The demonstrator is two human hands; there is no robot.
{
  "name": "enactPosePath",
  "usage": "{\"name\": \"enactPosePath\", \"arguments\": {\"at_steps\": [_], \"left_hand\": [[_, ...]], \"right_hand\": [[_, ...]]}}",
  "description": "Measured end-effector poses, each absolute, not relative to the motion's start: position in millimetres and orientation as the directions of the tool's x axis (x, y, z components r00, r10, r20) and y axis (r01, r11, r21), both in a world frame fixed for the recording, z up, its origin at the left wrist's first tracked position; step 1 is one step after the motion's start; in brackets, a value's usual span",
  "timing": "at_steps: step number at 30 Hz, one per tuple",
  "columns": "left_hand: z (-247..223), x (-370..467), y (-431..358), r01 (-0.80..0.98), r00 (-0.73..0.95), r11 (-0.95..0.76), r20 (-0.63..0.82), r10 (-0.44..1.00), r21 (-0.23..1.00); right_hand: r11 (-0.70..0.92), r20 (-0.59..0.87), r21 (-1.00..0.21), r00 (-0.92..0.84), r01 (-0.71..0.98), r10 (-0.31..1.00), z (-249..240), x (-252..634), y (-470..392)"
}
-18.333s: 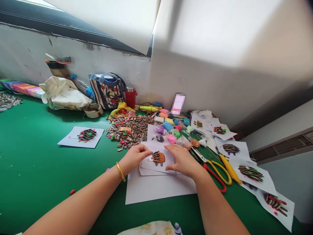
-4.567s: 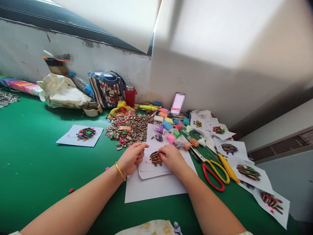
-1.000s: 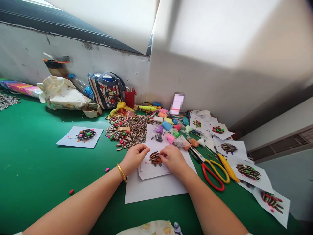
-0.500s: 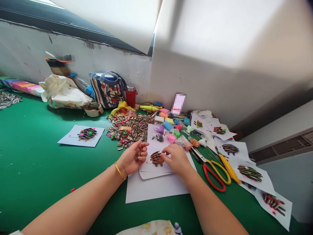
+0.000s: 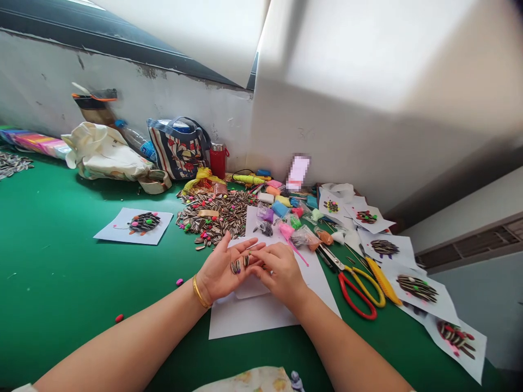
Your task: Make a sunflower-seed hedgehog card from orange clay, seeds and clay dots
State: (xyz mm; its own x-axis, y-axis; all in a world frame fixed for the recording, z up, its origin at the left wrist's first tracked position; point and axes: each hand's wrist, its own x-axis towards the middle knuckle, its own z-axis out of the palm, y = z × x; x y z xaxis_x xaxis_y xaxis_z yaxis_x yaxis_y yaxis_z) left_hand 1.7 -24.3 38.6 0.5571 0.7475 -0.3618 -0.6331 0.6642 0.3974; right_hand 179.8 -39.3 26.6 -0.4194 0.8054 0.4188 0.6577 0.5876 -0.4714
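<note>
My left hand (image 5: 223, 268), palm up with its fingers stretched out, carries several striped sunflower seeds (image 5: 238, 265) on its palm and fingers. The thumb and forefinger of my right hand (image 5: 281, 269) close around a seed (image 5: 246, 261) over the left fingers. Beneath both hands lie white paper sheets (image 5: 245, 318). My hands mostly cover the seed hedgehog on the top sheet. Behind the left hand spreads a heap of sunflower seeds (image 5: 229, 215) mixed with coloured beads. Bags of coloured clay (image 5: 287, 231) lie beyond the right hand, with a thin pink strip (image 5: 301, 255) beside it.
Red-and-yellow-handled scissors (image 5: 355, 294) and a yellow cutter (image 5: 384, 282) lie at the right. Hedgehog cards (image 5: 423, 288) line the right edge; another card (image 5: 134, 226) lies left. Bags (image 5: 180, 149) and a red flask (image 5: 218, 161) stand by the wall. Loose beads (image 5: 119, 318) lie near my left forearm.
My left hand has opened from a loose curl, uncovering the seeds. My right hand has moved left from the hedgehog picture to the left palm. The pink strip has come into sight.
</note>
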Motion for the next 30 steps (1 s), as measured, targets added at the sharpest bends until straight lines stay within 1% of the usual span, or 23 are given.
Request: {"name": "enactPosePath", "arguments": {"at_steps": [4, 8, 10, 12, 15, 17, 19, 21, 23, 26, 28, 30], "left_hand": [[38, 5, -28, -0.619, 0.587, 0.668, -0.322, 0.743, 0.413], [38, 6, -28, -0.607, 0.565, 0.651, -0.328, 0.757, 0.456], [39, 6, -27, -0.607, 0.556, 0.645, -0.332, 0.762, 0.465], [39, 5, -26, -0.613, 0.547, 0.639, -0.333, 0.768, 0.466], [39, 4, -25, -0.647, 0.509, 0.61, -0.337, 0.792, 0.457], [38, 4, -23, -0.676, 0.458, 0.581, -0.358, 0.813, 0.453], [35, 3, -20, -0.695, 0.4, 0.558, -0.401, 0.824, 0.454], [32, 1, -16, -0.707, 0.353, 0.544, -0.442, 0.825, 0.451], [28, -1, -12, -0.722, 0.325, 0.534, -0.466, 0.823, 0.44], [24, -3, -7, -0.736, 0.301, 0.522, -0.482, 0.823, 0.432], [23, -4, -6, -0.734, 0.289, 0.521, -0.495, 0.82, 0.435], [24, -4, -6, -0.73, 0.28, 0.523, -0.505, 0.816, 0.441]], "right_hand": [[0.575, 0.387, -0.481, -0.428, 0.662, 0.817, 25, 175, -40], [0.539, 0.396, -0.551, -0.369, 0.637, 0.841, 25, 173, -40], [0.53, 0.412, -0.61, -0.335, 0.589, 0.847, 25, 172, -41], [0.507, 0.424, -0.694, -0.28, 0.511, 0.862, 25, 173, -41], [0.401, 0.37, -0.815, -0.157, 0.419, 0.916, 24, 179, -40], [0.34, 0.331, -0.842, -0.096, 0.418, 0.939, 24, 187, -36], [0.322, 0.323, -0.826, -0.081, 0.463, 0.943, 23, 198, -29], [0.318, 0.298, -0.786, -0.125, 0.531, 0.946, 22, 211, -22], [0.292, 0.209, -0.747, -0.205, 0.598, 0.956, 21, 222, -16], [0.235, 0.062, -0.692, -0.267, 0.683, 0.962, 19, 229, -12], [0.257, 0.044, -0.639, -0.299, 0.725, 0.953, 18, 229, -13], [0.31, 0.07, -0.58, -0.334, 0.753, 0.94, 18, 225, -15]]}}
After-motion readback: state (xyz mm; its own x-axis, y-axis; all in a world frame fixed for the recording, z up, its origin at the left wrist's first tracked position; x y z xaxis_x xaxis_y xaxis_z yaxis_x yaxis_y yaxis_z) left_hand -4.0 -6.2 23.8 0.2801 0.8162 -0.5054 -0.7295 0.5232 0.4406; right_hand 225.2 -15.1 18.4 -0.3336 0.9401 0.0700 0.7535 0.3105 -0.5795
